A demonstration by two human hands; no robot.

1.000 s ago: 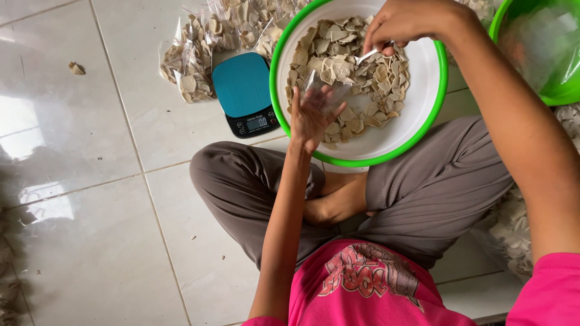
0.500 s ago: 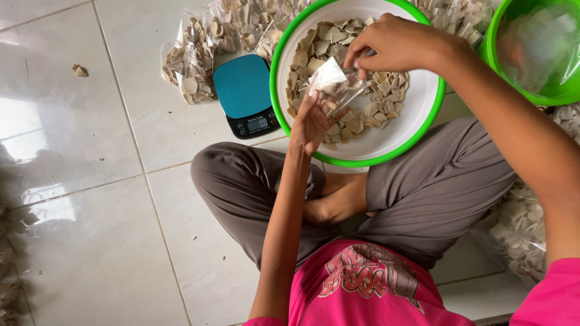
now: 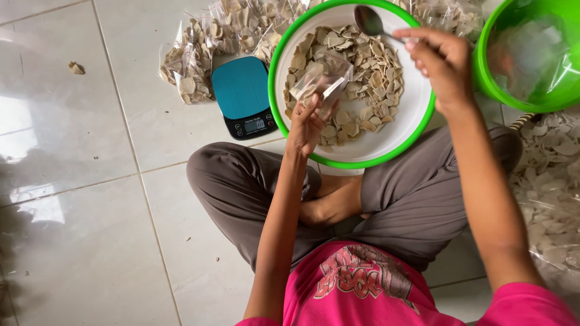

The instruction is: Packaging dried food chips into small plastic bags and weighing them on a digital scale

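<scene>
My left hand (image 3: 306, 124) holds a small clear plastic bag (image 3: 323, 81), partly filled with pale chips, over a white basin with a green rim (image 3: 417, 108). The basin holds a heap of beige chips (image 3: 362, 66). My right hand (image 3: 441, 63) grips a metal spoon (image 3: 371, 23) by its handle, its bowl raised above the far side of the heap. I sit cross-legged on the tiled floor with the basin resting at my knees.
A teal digital kitchen scale (image 3: 243, 96) stands left of the basin. Filled chip bags (image 3: 196, 51) lie behind it. A green bucket (image 3: 531, 54) lined with plastic stands at the right, above more bagged chips (image 3: 553, 181). One stray chip (image 3: 76, 67) lies far left.
My right hand has lifted away from the bag and swung right and back, and the spoon now shows above the chips. The left hand still holds the bag, which now has chips inside.
</scene>
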